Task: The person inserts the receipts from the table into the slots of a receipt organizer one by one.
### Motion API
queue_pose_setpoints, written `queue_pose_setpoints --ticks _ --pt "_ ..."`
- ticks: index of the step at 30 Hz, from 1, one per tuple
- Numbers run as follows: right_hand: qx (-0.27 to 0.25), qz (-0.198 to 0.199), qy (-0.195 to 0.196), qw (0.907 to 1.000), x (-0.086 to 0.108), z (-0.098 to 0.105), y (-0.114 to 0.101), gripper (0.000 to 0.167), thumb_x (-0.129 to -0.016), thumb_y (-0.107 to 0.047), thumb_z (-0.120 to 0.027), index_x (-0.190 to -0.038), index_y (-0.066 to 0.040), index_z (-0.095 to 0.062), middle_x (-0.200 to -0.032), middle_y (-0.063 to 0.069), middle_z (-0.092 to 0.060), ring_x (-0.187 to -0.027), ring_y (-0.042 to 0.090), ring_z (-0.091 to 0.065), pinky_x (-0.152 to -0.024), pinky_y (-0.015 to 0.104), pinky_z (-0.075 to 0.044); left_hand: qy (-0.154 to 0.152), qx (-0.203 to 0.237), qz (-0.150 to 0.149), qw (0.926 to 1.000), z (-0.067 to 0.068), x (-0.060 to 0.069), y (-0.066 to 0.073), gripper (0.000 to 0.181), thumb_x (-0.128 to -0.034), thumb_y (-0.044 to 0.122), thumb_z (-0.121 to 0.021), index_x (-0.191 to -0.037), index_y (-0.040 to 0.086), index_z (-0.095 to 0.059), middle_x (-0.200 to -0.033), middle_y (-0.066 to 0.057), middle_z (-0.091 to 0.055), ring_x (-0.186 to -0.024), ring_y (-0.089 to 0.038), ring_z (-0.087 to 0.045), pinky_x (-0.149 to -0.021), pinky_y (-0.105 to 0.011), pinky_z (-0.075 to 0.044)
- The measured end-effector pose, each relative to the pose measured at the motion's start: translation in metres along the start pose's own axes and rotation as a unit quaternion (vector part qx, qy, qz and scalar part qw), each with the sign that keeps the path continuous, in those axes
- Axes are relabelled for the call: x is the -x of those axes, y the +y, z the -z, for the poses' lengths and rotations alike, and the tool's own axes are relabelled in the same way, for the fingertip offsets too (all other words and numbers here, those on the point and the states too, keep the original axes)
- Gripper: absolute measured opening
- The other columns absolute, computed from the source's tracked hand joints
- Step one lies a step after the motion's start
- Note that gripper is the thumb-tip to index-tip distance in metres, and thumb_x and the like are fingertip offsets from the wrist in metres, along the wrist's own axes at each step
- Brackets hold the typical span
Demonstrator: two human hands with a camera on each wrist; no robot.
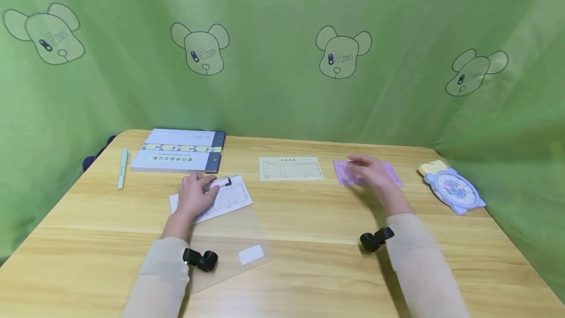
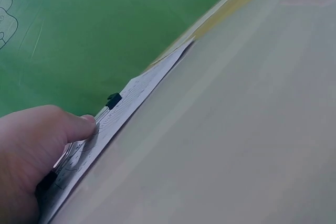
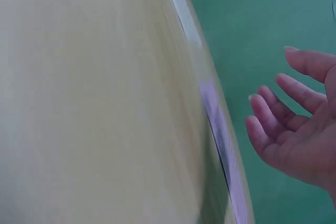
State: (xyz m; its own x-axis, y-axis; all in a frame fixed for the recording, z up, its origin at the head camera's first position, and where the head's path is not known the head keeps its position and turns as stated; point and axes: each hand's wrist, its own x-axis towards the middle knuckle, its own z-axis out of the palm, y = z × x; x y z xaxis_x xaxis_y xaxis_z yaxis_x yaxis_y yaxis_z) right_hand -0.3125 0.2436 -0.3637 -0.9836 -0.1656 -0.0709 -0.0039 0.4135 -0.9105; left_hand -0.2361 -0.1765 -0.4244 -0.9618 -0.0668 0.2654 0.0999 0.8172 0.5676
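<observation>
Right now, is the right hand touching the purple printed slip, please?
Apart: the right wrist view shows green curtain between the right hand and the purple printed slip.

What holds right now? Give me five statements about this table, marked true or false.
1. The left hand touches the clip of the clear clipboard. True.
2. The right hand hovers empty over the purple form. True.
3. The clipboard is bare. False: a white form lies on it.
4. The pale-yellow form lies left of the purple form. True.
5. The left hand holds the mint-green pen. False: the pen lies left of the ledger.
</observation>
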Motion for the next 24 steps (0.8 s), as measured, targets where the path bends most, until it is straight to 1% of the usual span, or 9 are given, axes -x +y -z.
queue_pose_setpoints --ticks 2,5,7,10,12,13,17,20,24 --pt "0.010 -0.011 0.024 0.9996 -0.002 0.015 0.008 0.052 -0.084 -0.016 -0.054 -0.129 0.001 -0.034 -0.121 0.023 -0.039 -0.100 0.030 -0.043 -0.083 0.040 -0.037 -0.001 0.001 0.002 1.0000 -0.001 0.000 -0.001 0.038 -0.0803 0.025 -0.056 -0.113 0.005 -0.057 -0.098 -0.013 -0.044 -0.089 -0.029 -0.035 -0.079 -0.042 -0.024" --pt "0.013 -0.031 0.065 0.9973 -0.005 0.033 0.021 0.054 -0.084 -0.016 -0.054 -0.131 0.001 -0.031 -0.122 0.023 -0.038 -0.102 0.033 -0.041 -0.082 0.039 -0.037 -0.001 0.000 0.001 1.0000 -0.002 0.000 -0.003 0.038 -0.0801 0.025 -0.056 -0.113 0.006 -0.057 -0.099 -0.013 -0.044 -0.090 -0.029 -0.035 -0.079 -0.043 -0.024" --pt "0.032 -0.044 0.098 0.9937 -0.006 0.043 0.029 0.055 -0.084 -0.021 -0.054 -0.130 0.001 -0.032 -0.123 0.023 -0.038 -0.104 0.033 -0.040 -0.083 0.037 -0.036 -0.001 0.002 0.002 1.0000 -0.002 0.000 -0.003 0.039 -0.0797 0.026 -0.057 -0.113 0.006 -0.057 -0.099 -0.014 -0.044 -0.091 -0.029 -0.035 -0.080 -0.043 -0.024" --pt "0.051 -0.059 0.139 0.9872 -0.007 0.053 0.039 0.057 -0.084 -0.025 -0.055 -0.130 0.001 -0.033 -0.126 0.024 -0.036 -0.109 0.033 -0.037 -0.088 0.038 -0.031 -0.004 0.001 0.002 1.0000 -0.002 -0.001 -0.004 0.040 -0.0795 0.027 -0.057 -0.113 0.006 -0.057 -0.101 -0.014 -0.044 -0.092 -0.029 -0.035 -0.080 -0.043 -0.024" --pt "0.031 -0.073 0.151 0.9854 -0.007 0.057 0.044 0.060 -0.083 -0.024 -0.056 -0.131 0.001 -0.031 -0.130 0.024 -0.031 -0.114 0.034 -0.032 -0.092 0.039 -0.027 -0.007 -0.001 0.006 1.0000 -0.003 -0.001 -0.003 0.040 -0.0796 0.028 -0.057 -0.114 0.007 -0.057 -0.101 -0.014 -0.044 -0.092 -0.028 -0.034 -0.081 -0.043 -0.024" --pt "0.011 -0.078 0.154 0.9848 -0.007 0.059 0.046 0.061 -0.082 -0.022 -0.057 -0.132 0.001 -0.029 -0.132 0.024 -0.028 -0.116 0.035 -0.029 -0.093 0.040 -0.025 -0.008 -0.002 0.008 0.9999 -0.003 -0.002 -0.003 0.041 -0.0797 0.029 -0.057 -0.114 0.007 -0.057 -0.102 -0.013 -0.044 -0.092 -0.028 -0.034 -0.081 -0.043 -0.024" --pt "0.001 -0.104 0.166 0.9807 -0.007 0.066 0.052 0.065 -0.081 -0.022 -0.058 -0.133 0.001 -0.026 -0.135 0.024 -0.021 -0.120 0.037 -0.022 -0.096 0.041 -0.020 -0.016 -0.004 0.015 0.9997 -0.003 -0.003 -0.002 0.041 -0.0803 0.030 -0.056 -0.115 0.008 -0.056 -0.102 -0.013 -0.043 -0.092 -0.028 -0.034 -0.080 -0.042 -0.024" --pt "0.041 -0.112 0.176 0.9771 -0.008 0.071 0.056 0.061 -0.082 -0.023 -0.057 -0.131 0.001 -0.029 -0.134 0.024 -0.024 -0.120 0.038 -0.023 -0.096 0.042 -0.018 -0.021 -0.005 0.016 0.9996 -0.002 -0.003 0.000 0.042 -0.0806 0.030 -0.056 -0.116 0.008 -0.055 -0.102 -0.013 -0.043 -0.092 -0.028 -0.034 -0.080 -0.042 -0.024" --pt "0.043 -0.119 0.165 0.9782 -0.009 0.074 0.057 0.063 -0.082 -0.024 -0.057 -0.132 0.001 -0.028 -0.133 0.025 -0.024 -0.120 0.038 -0.021 -0.096 0.043 -0.017 -0.020 -0.009 0.017 0.9996 -0.001 -0.004 -0.001 0.041 -0.0808 0.030 -0.056 -0.116 0.008 -0.056 -0.102 -0.013 -0.043 -0.091 -0.027 -0.034 -0.079 -0.041 -0.025"
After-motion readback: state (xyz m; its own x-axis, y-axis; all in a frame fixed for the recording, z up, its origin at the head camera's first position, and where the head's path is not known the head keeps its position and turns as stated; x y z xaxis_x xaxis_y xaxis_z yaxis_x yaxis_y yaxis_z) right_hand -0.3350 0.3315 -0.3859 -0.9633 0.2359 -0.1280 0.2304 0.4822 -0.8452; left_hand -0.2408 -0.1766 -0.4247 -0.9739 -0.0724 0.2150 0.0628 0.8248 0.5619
